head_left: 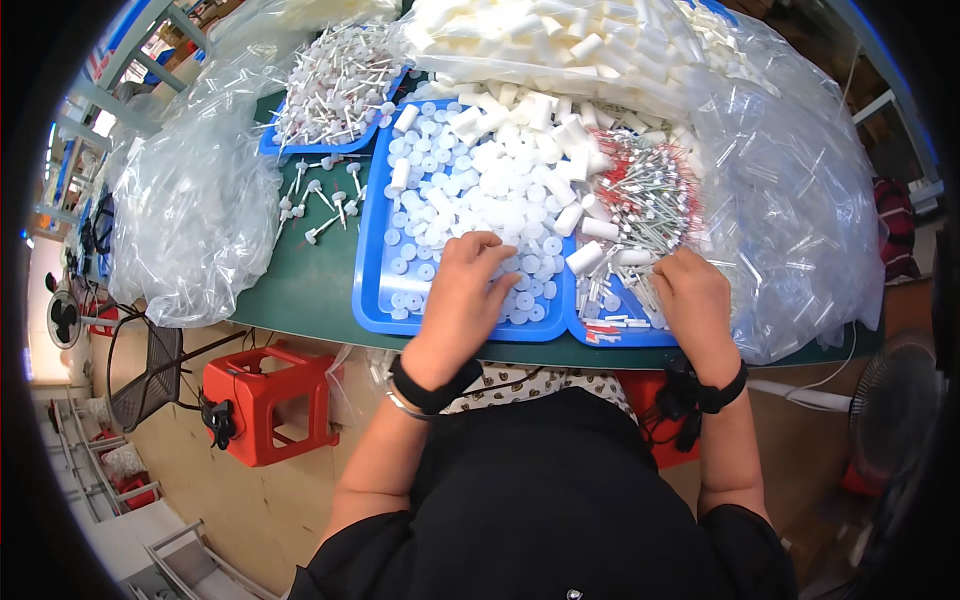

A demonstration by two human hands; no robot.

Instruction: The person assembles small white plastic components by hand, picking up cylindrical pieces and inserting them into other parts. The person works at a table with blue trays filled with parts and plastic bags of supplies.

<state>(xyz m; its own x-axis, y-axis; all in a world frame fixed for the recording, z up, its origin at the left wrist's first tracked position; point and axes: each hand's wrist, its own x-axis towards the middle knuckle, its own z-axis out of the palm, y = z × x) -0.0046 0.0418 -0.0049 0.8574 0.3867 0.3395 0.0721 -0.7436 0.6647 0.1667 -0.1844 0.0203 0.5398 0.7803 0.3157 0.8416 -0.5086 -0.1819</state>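
My left hand (466, 300) is over a blue tray (372, 270), among many small translucent discs (440, 190). Its thumb and forefinger are curved with a gap between them, near the discs. At the right-hand blue tray (620, 340), the fingers of my right hand (698, 300) are drawn together beside thin metal pins. What they hold, if anything, is hidden. Upright pins with red and white ends (650, 190) are bunched behind that hand. White cylinders (585, 258) lie between the two groups, and small red-and-white pieces (615, 323) rest along the tray's front.
A third blue tray (310, 148) holds a heap of pins with discs on them. Several such pieces (335, 205) lie loose on the green table (300, 290). Clear plastic bags (790, 200) flank the work area. A bag of white cylinders (560, 40) stands behind. Below is a red stool (270, 400).
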